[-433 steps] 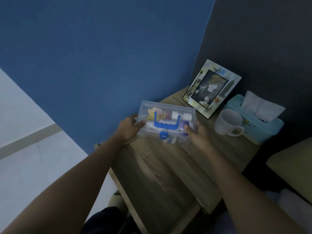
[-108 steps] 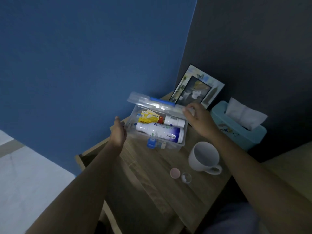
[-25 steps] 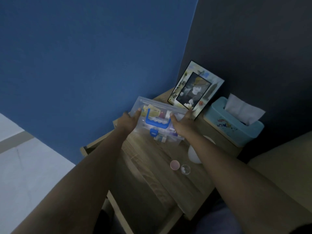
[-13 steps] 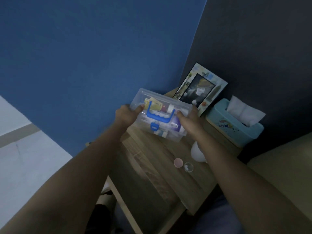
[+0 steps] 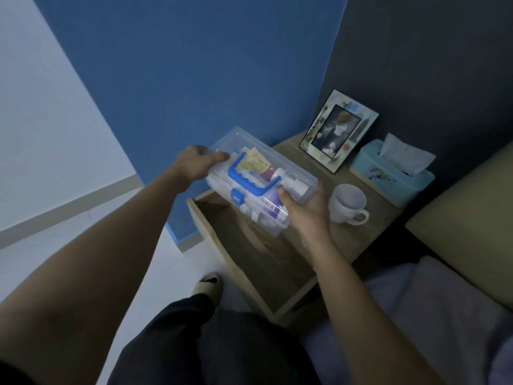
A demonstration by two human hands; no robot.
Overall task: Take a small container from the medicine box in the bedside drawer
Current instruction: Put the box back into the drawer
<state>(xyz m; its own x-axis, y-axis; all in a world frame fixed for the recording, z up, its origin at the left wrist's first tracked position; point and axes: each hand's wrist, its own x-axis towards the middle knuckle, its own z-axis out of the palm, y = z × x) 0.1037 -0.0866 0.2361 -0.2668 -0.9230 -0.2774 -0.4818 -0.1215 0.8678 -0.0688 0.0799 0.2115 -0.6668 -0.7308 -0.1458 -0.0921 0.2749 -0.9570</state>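
Lifted off the bench [image 5: 358,240] since a moment ago, the closed medicine box [image 5: 261,180] is being held over the open drawer [image 5: 249,254], each end clasped by the left hand [image 5: 194,165] and right hand [image 5: 305,209], where a tilt risks it slipping.

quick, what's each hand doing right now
left hand: closed on the far end of the medicine box
right hand: closed on its near end
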